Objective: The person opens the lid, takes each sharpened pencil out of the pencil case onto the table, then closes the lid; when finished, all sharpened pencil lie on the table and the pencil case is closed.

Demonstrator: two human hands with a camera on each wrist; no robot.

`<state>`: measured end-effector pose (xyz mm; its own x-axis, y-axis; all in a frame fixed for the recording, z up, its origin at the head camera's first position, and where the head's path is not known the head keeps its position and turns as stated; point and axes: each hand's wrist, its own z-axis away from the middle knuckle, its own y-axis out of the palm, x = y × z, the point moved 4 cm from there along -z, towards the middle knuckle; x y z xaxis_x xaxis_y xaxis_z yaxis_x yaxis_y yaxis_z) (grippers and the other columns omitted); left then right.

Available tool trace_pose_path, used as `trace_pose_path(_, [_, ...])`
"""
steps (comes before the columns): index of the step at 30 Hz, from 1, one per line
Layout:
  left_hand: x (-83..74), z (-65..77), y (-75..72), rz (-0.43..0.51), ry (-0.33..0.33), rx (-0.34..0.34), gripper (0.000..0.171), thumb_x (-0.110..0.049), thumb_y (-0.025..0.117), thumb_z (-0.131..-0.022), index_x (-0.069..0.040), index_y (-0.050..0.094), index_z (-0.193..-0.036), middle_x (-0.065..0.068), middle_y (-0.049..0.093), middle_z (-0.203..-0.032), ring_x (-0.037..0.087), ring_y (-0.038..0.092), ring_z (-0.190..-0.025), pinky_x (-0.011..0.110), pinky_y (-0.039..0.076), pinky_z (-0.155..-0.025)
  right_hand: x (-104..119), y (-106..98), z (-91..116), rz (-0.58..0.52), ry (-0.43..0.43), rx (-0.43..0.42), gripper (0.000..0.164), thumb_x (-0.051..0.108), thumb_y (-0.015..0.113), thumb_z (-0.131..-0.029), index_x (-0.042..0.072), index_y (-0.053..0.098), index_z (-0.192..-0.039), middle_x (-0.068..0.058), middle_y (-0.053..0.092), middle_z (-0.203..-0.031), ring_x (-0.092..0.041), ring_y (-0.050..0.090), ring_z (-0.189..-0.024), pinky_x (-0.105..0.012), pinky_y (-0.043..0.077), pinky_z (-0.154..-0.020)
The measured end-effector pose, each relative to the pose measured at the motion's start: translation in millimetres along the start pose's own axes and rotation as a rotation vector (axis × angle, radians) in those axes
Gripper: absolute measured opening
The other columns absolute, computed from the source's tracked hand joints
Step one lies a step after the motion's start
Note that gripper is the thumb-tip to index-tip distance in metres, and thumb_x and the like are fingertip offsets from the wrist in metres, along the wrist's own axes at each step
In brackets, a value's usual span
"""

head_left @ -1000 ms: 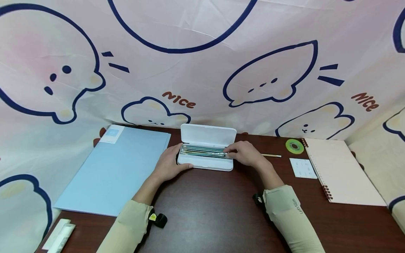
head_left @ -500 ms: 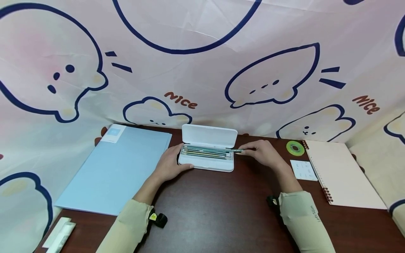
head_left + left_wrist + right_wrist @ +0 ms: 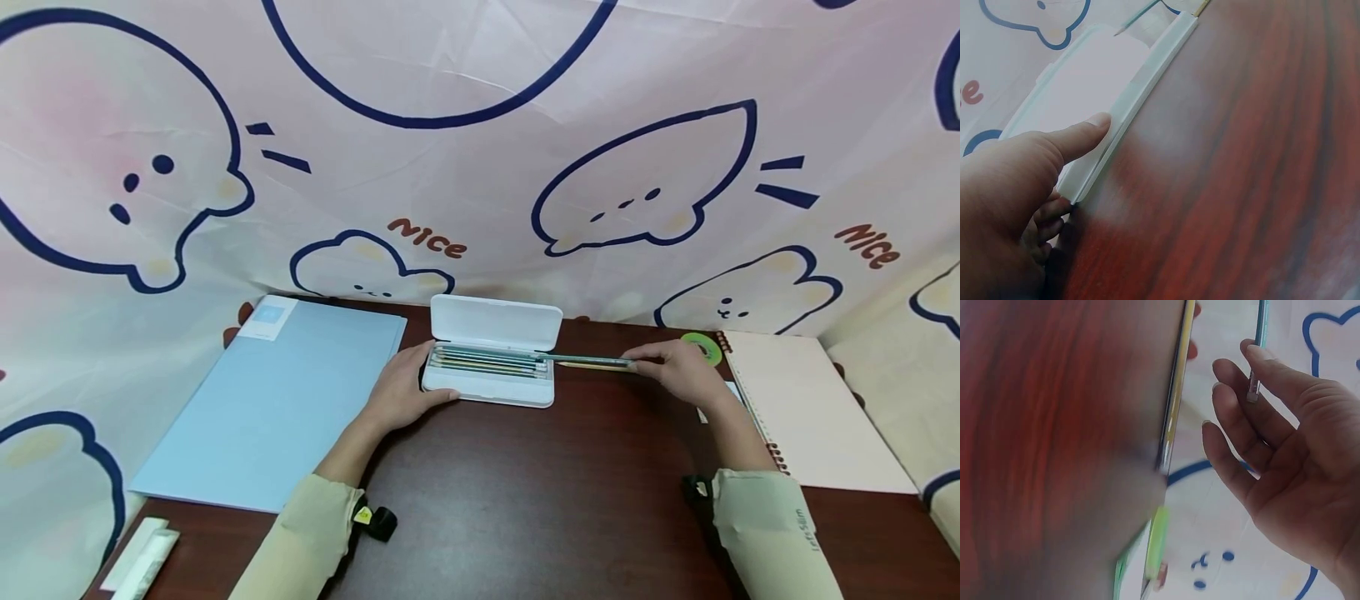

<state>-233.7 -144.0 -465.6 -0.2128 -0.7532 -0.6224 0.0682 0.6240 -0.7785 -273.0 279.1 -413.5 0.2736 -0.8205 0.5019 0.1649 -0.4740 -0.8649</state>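
A white pencil case (image 3: 487, 392) stands with its lid (image 3: 495, 323) up and several pencils (image 3: 487, 363) lying in it. My left hand (image 3: 401, 387) holds the case's left end, the thumb along its front edge in the left wrist view. To the right of the case, my right hand (image 3: 678, 371) pinches a green pencil (image 3: 1262, 328) near its blunt end between thumb and fingers. The pencil's pointed end (image 3: 1132, 24) is over the case in the left wrist view. Just below it, a yellow pencil (image 3: 1176, 394) lies on the table.
A blue folder (image 3: 277, 408) lies at the left, with two pale slim packets (image 3: 142, 554) near the front. At the right are a green tape roll (image 3: 708, 346), a partly covered white card (image 3: 733, 388) and a spiral notebook (image 3: 817, 408). A printed cloth (image 3: 495, 183) hangs behind.
My right hand has lifted a green pencil from the case and drawn it to the right, now partly covering the card and tape roll. The left hand has stayed on the case.
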Motion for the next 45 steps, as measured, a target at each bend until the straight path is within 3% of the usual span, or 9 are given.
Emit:
trace_pose_path(7, [1.3, 1.4, 1.5, 0.006, -0.010, 0.002, 0.095, -0.049, 0.080, -0.083, -0.009, 0.037, -0.157, 0.014, 0.047, -0.155, 0.036, 0.041, -0.144, 0.056, 0.034, -0.117, -21, -9, 12, 0.078, 0.054, 0.014, 0.022, 0.021, 0.066, -0.099, 0.012, 0.077, -0.117, -0.007, 0.074, -0.097, -0.019, 0.051, -0.080, -0.031, 0.045, -0.067])
trace_pose_path(19, [3.3, 2.6, 1.1, -0.001, -0.022, 0.002, 0.096, -0.049, 0.080, -0.083, -0.009, 0.035, -0.158, 0.014, 0.046, -0.156, 0.036, 0.041, -0.145, 0.056, 0.033, -0.118, -36, -9, 17, 0.135, 0.081, 0.036, 0.020, 0.020, 0.067, -0.098, 0.013, 0.079, -0.113, -0.011, 0.076, -0.105, -0.024, 0.061, -0.089, -0.035, 0.048, -0.073])
trace_pose_path(28, [2.7, 1.2, 2.8, -0.004, -0.017, 0.008, 0.096, -0.050, 0.080, -0.083, -0.009, 0.035, -0.157, 0.014, 0.047, -0.155, 0.035, 0.041, -0.145, 0.055, 0.034, -0.118, -38, -1, 14, 0.196, 0.101, 0.060, 0.021, 0.021, 0.067, -0.097, 0.014, 0.079, -0.113, -0.014, 0.076, -0.110, -0.033, 0.067, -0.100, -0.055, 0.053, -0.085])
trace_pose_path(38, [1.3, 0.2, 1.7, -0.002, -0.012, 0.004, 0.096, -0.050, 0.080, -0.083, -0.009, 0.036, -0.157, 0.014, 0.047, -0.155, 0.035, 0.041, -0.144, 0.055, 0.034, -0.118, -35, 0, 11, 0.234, 0.100, 0.068, 0.021, 0.020, 0.067, -0.098, 0.009, 0.077, -0.112, -0.015, 0.075, -0.107, -0.030, 0.067, -0.094, -0.052, 0.055, -0.080])
trace_pose_path(45, [2.1, -0.8, 2.1, 0.003, -0.003, -0.001, 0.096, -0.051, 0.080, -0.083, -0.010, 0.036, -0.157, 0.012, 0.048, -0.155, 0.034, 0.042, -0.144, 0.055, 0.034, -0.118, -31, -1, 9, 0.247, 0.088, 0.065, 0.012, 0.016, 0.070, -0.095, 0.008, 0.072, -0.103, -0.011, 0.073, -0.096, -0.021, 0.060, -0.075, -0.043, 0.051, -0.068])
